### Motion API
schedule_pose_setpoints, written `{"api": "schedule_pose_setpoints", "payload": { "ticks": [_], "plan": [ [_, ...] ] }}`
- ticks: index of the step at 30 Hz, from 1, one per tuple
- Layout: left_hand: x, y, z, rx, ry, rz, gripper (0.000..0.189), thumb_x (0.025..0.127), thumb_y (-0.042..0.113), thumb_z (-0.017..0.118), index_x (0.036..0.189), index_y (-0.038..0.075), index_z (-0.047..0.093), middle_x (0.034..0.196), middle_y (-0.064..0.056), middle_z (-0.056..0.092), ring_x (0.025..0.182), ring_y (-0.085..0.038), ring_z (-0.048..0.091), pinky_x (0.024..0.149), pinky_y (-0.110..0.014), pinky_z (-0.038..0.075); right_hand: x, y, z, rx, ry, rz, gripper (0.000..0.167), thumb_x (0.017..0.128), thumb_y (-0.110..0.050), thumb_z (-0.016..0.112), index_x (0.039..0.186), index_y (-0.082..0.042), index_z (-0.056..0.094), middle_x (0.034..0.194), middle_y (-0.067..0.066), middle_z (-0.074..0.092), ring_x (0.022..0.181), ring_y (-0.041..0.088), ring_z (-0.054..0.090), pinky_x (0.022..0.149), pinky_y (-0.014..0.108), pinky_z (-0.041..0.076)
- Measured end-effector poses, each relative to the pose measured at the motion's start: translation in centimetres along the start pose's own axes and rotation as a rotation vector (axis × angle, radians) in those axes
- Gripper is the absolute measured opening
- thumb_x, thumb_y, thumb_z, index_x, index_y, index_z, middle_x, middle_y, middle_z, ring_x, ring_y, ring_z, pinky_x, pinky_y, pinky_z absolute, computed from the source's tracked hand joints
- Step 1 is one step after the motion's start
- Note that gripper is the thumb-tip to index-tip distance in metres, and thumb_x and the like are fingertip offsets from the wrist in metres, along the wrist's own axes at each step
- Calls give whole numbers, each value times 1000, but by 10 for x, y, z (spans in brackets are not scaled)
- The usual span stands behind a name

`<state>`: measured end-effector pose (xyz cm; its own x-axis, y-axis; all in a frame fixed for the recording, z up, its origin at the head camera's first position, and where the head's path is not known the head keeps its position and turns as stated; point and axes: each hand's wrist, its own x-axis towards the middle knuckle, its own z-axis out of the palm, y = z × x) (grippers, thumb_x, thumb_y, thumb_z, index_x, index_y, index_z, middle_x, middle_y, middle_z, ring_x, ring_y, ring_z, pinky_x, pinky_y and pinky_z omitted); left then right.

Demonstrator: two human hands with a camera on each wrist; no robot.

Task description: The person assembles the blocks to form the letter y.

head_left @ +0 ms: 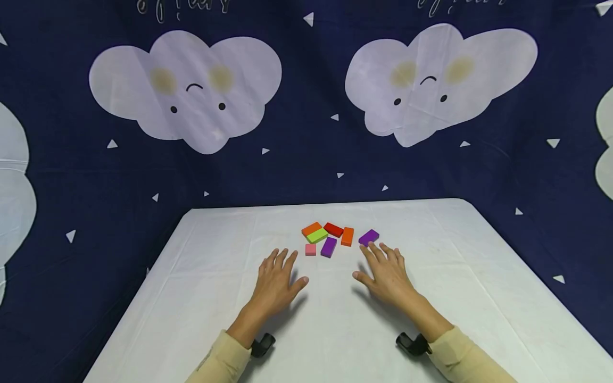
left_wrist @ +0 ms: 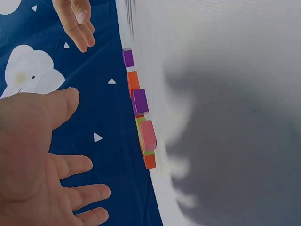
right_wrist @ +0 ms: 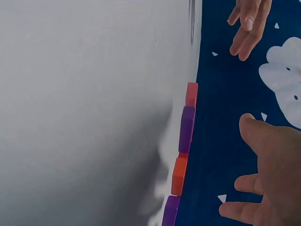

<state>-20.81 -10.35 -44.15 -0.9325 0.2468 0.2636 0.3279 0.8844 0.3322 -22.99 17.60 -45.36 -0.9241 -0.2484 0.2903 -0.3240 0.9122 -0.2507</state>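
Hovering hands: two, bare, backs upward, above the white table point(head_left: 330, 330).
Left hand point(head_left: 275, 282): fingers straight and spread, thumb out to the side; nearest the pink block point(head_left: 311, 250), apart from it.
Right hand point(head_left: 389, 274): fingers straight and fanned, thumb out; from the head its fingertips overlap the near edge of the right purple block point(head_left: 369, 236), but the left wrist view shows a gap between them.
Blocks, counted: seven, lying on the far part of the table; two orange, two purple, one red, one lime green, one pink.
Cluster: left orange block point(head_left: 311, 229) with the lime green block point(head_left: 317, 235) up against it, whether partly on top I cannot tell; red block point(head_left: 333, 230) just beside; right orange block point(head_left: 347, 236) next to that; middle purple block point(head_left: 329, 247) nearer the hands, the pink one at its left; the right purple one set a little apart.
Left wrist view: the blocks in an edge-on row, the red barely a sliver; a broad hand shadow on the table.
Right wrist view: five blocks made out, pink, red, right orange and both purples, the last cut by the lower edge.
Head view only: two black wrist devices point(head_left: 263, 346), two pale yellow sleeves point(head_left: 222, 354), lettering point(head_left: 183, 7) along the top.
Backdrop point(head_left: 306, 175): dark blue, two whole clouds, more at the edges.
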Motion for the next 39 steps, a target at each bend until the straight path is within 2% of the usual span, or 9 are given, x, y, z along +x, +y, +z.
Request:
{"api": "schedule_pose_setpoints", "payload": {
  "ticks": [13, 23, 33, 39],
  "plan": [
    [14, -1, 5, -72, -38, -48, 65, 89, 44, 57, 143, 12, 40, 147, -18, 38, 140, -37, 25, 110, -56, 21, 7, 4, 2, 48, 4, 8, 71, 86, -46, 62, 143, -11, 40, 145, 19, 42, 135, 43, 31, 107, 63, 14],
    [21, -4, 9, -101, -25, -54, 62, 88, 41, 58, 141, 11, 43, 144, -18, 42, 138, -38, 29, 107, -56, 25, 12, 10, 6, 68, 9, 11, 69, 87, -47, 61, 143, -13, 40, 144, 20, 43, 133, 42, 33, 105, 61, 18],
    [27, -5, 12, -190, -31, -64, 60, 88, 38, 59, 139, 9, 45, 141, -20, 45, 134, -39, 33, 103, -56, 28, 18, 12, 7, 82, 9, 15, 68, 86, -45, 61, 142, -12, 41, 143, 20, 44, 130, 42, 35, 104, 59, 19],
    [32, -6, 15, -196, -15, -51, 58, 87, 36, 60, 137, 8, 47, 135, -19, 50, 129, -37, 38, 99, -54, 31, 20, 15, 9, 91, 29, 15, 67, 86, -42, 64, 141, -10, 43, 142, 21, 45, 127, 43, 37, 103, 59, 20]
  ]
}}
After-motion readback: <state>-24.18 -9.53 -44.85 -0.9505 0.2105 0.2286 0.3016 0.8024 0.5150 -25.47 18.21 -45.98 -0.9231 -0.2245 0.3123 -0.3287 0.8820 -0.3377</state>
